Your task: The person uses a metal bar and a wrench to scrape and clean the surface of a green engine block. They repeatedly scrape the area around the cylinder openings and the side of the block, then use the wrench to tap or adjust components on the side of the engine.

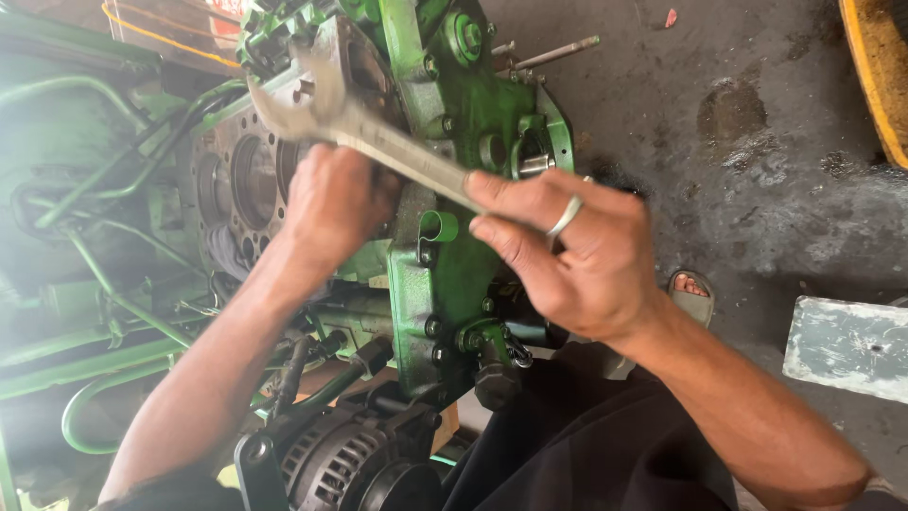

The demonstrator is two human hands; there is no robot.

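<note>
At the far left, glare washes out the green pipes (pixel 113 312) and hoses, so their joints and ends are hard to follow, and the lower ones run out of the picture. Just right of them the engine block (pixel 445 274), painted green, stands with its bare metal face and round cylinder bores (pixel 251 180) showing, partly covered by the left forearm. The left hand (pixel 331 203) is pressed against the block with its back to the camera; the fingers curl away out of sight, so I cannot tell whether they grip anything or only brace there. Above it the open jaw of a large steel wrench (pixel 364 128) sits at the top of the engine, but what the jaw is set on is hidden behind the tool's own head. The wrench's shaft slants down to the right into the right hand (pixel 577 251), which closes around its lower end with the fingers wrapped over it and a silver ring (pixel 565 217) on one finger; the handle's tip is covered by the palm. Below, a ribbed alternator (pixel 331 464) is cut off by the bottom edge, beside dark trousers. Farther right, a sandalled foot (pixel 692 289) peeks out behind the wrist on the stained concrete floor (pixel 757 170), with a pale flat slab (pixel 846 345) and a yellow curved edge (pixel 880 76) both cropped at the right border.
</note>
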